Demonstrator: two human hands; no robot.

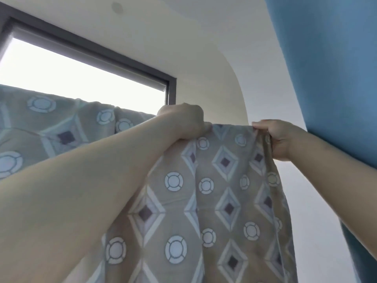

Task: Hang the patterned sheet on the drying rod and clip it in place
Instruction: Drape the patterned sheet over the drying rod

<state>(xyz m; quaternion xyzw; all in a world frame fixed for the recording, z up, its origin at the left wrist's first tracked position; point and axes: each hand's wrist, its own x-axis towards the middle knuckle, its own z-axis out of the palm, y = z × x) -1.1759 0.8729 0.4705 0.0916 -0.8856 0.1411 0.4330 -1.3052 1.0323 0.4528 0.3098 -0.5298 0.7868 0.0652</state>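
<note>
While both hands grip it, patterned sheet (214,190) draped high, window (81,78) behind

Head view, close, tilted up toward window (81,78), perhaps ceiling.

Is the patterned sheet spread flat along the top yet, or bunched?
Partly bunched. The patterned sheet lies flat between the left hand and right hand, with its right edge gathered. No clip visible.

Beige diamond-and-circle sheet (214,190), blue curtain (330,68)
</note>
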